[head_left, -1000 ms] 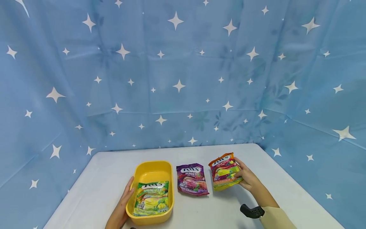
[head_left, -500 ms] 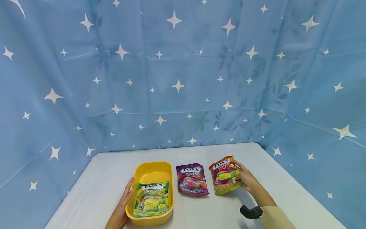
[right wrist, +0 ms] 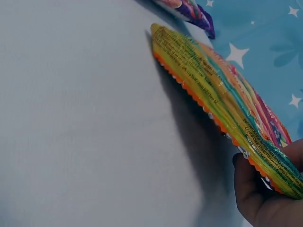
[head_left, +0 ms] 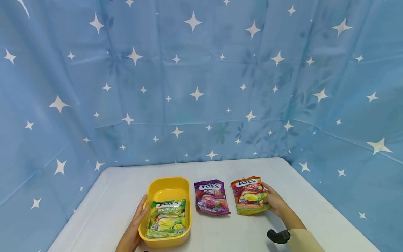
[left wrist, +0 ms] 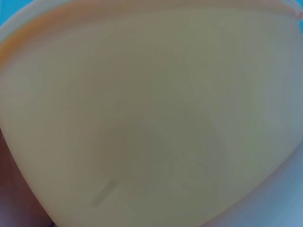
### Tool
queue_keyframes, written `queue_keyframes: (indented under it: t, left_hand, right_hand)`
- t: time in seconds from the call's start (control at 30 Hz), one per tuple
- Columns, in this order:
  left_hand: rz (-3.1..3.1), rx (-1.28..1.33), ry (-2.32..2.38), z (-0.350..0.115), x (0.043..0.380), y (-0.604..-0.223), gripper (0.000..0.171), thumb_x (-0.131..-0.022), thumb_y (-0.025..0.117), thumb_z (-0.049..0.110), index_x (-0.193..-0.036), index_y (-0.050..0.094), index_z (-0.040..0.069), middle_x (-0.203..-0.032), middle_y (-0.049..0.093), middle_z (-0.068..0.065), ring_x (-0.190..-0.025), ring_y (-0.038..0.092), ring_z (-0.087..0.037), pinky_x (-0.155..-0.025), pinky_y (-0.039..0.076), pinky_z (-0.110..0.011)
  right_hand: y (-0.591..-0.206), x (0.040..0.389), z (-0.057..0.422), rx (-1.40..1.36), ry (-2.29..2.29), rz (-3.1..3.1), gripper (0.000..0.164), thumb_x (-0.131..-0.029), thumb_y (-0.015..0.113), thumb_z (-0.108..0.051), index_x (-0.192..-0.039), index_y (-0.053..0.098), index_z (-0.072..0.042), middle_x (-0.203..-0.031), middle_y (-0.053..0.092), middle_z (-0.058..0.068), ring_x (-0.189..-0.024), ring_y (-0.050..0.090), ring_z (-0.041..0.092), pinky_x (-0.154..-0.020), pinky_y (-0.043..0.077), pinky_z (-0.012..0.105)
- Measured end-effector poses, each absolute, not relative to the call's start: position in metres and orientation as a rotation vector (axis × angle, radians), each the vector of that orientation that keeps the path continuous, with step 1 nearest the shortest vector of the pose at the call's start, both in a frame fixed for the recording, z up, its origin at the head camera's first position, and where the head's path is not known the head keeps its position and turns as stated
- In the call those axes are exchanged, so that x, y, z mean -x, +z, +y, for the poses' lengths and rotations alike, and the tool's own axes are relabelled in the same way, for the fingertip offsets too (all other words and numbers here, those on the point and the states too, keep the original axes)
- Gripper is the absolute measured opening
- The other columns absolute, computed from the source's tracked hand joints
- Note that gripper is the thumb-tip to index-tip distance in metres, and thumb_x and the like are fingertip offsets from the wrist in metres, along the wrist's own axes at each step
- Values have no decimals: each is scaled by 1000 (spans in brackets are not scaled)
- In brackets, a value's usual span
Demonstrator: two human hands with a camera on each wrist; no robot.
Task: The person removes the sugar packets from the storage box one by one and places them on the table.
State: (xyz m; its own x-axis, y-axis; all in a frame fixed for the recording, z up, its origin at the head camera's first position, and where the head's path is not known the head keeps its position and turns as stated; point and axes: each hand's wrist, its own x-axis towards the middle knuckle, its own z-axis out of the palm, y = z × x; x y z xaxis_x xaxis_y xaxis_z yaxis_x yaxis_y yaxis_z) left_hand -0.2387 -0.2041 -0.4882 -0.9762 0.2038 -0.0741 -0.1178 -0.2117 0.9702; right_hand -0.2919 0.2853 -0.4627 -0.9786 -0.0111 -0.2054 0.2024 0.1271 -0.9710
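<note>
Right now your right hand (head_left: 274, 202) grips the orange Fruits candy bag (head_left: 249, 195) by its right edge, thumb under and fingers over it, as the right wrist view (right wrist: 222, 101) shows. The bag sits low over the table (head_left: 110, 196), tilted, its far edge down near the surface and the held edge raised; whether that far edge touches the table I cannot tell. It lies just to the right of the purple Berries bag (head_left: 211, 197), apart from it.

To handle this step well, keep your pinch on the sealed edge rather than on the soft middle, since the contents probably shift and the bag may sag. Hold it level so the free edge does not drag or catch on the purple bag beside it. Move it slowly; the foil looks slick.

Your left hand (head_left: 134, 226) lies with straight fingers flat against the left outer wall of the yellow tub (head_left: 167, 185), steadying it; the left wrist view shows only that yellow wall (left wrist: 151, 118) up close. Keep that pressure light and steady, so the tub does not slide. Inside the tub the green Spring Tea bag (head_left: 167, 218) lies flat at the near end, with bare floor beyond it.

Behind the table hangs a blue cloth with white stars (head_left: 201, 77).
</note>
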Motion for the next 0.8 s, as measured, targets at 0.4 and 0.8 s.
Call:
queue_keyframes:
  t: [0.4,0.8]
  left_hand:
    - [1824,-103,2324,-206,236,-490,68,-97,37,37,-147,-6,23,-153,-16,-7,-140,-11,-34,-110,0,-55]
    - [1876,-154,2315,-203,238,-492,66,-97,36,36,-148,-5,24,-153,-17,-7,-139,-13,-35,-109,-3,-57]
  right_hand:
    - [-470,294,289,-228,-1827,2323,81,-78,45,10,-146,4,-5,-146,11,32,-119,37,42,-83,47,37]
    - [-459,292,280,-304,-1362,2702,69,-80,44,-2,-141,13,8,-139,22,36,-118,34,48,-94,36,55]
